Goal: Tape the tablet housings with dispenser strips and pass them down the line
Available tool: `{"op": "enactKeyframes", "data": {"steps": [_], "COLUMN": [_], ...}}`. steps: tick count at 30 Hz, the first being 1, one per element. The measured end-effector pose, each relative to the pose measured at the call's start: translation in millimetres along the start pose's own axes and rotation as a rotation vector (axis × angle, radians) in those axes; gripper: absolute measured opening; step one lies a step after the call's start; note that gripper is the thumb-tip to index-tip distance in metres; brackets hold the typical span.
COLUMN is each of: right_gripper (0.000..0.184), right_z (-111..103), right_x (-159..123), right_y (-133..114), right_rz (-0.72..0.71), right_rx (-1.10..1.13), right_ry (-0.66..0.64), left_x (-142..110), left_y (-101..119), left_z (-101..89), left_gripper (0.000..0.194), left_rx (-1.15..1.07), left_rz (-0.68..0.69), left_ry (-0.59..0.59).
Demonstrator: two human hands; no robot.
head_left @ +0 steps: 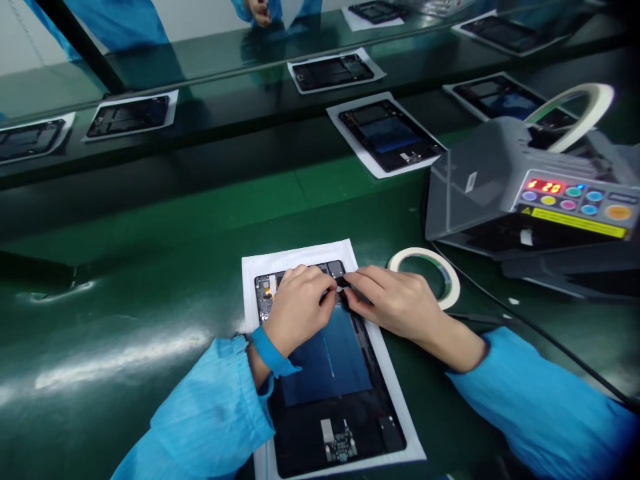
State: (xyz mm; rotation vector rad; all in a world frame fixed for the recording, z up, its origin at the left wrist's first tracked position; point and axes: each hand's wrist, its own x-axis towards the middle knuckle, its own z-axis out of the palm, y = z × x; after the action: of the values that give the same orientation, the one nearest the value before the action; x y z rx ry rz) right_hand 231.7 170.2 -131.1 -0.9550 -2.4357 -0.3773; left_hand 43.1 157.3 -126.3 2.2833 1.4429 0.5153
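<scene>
An opened tablet [345,417] lies on a white sheet [395,400] in front of me, its blue battery [325,363] and circuit boards exposed. Over its upper part, my left hand [303,303] has thumb and forefinger pinched together. My right hand [395,297] meets it from the right, fingers also pinched, at the tablet's top right corner. Between the fingertips is a small pale piece, too small to name; whether both hands grip it cannot be made out. A blue band circles my left wrist.
A cream tape roll [453,283] lies beside my right hand. Behind it stands a grey tape dispenser [470,180] with a lit red display, and a black cable [530,323] runs past my right arm. Further opened tablets [387,130] rest on sheets beyond. Another person's hand [260,12] shows at the far side.
</scene>
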Motion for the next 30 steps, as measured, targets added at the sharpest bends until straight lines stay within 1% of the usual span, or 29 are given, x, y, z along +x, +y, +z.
{"op": "enactKeyframes", "data": {"steps": [7,11,16,20,21,23,26,28,30], "right_gripper": [0.013,0.014,0.012,0.009,0.009,0.009,0.013,0.017,0.017], "right_z": [-0.3,-1.8,-7.2,-11.3,-12.1,-13.8,-15.8,-15.7,-14.2], "right_x": [2.3,5.9,7.0,5.9,6.2,7.0,6.9,4.8,1.8], "right_y": [-2.6,-5.8,-7.6,-8.6,-9.0,-9.5,-7.8,-4.4,0.1], "right_rz": [0.023,0.031,0.021,0.027,0.030,0.035,0.047,0.075,0.120], "right_rx": [-0.074,-0.115,-0.093,-0.053,-0.037,0.026,0.222,0.345,0.402], "right_ry": [0.008,-0.017,-0.010,-0.010,-0.014,-0.031,-0.085,-0.109,-0.102], "left_x": [-1.0,0.0,1.1,0.2,-0.2,-1.2,-2.2,-2.3,-2.0], "left_y": [-0.5,-0.5,1.0,2.5,2.2,0.8,-2.5,-3.7,-3.3], "left_z": [1.0,0.2,-0.1,-0.8,-0.9,-0.8,-0.1,-0.1,-0.7], "left_gripper": [0.009,0.009,0.003,0.017,0.018,0.013,0.012,0.012,0.010], "left_rx": [-0.009,-0.016,-0.042,-0.042,-0.036,-0.035,-0.084,-0.133,-0.159], "left_rz": [0.006,0.000,-0.031,-0.034,-0.020,0.018,0.075,0.105,0.120], "left_ry": [0.019,0.018,0.036,0.052,0.056,0.066,0.096,0.134,0.180]}}
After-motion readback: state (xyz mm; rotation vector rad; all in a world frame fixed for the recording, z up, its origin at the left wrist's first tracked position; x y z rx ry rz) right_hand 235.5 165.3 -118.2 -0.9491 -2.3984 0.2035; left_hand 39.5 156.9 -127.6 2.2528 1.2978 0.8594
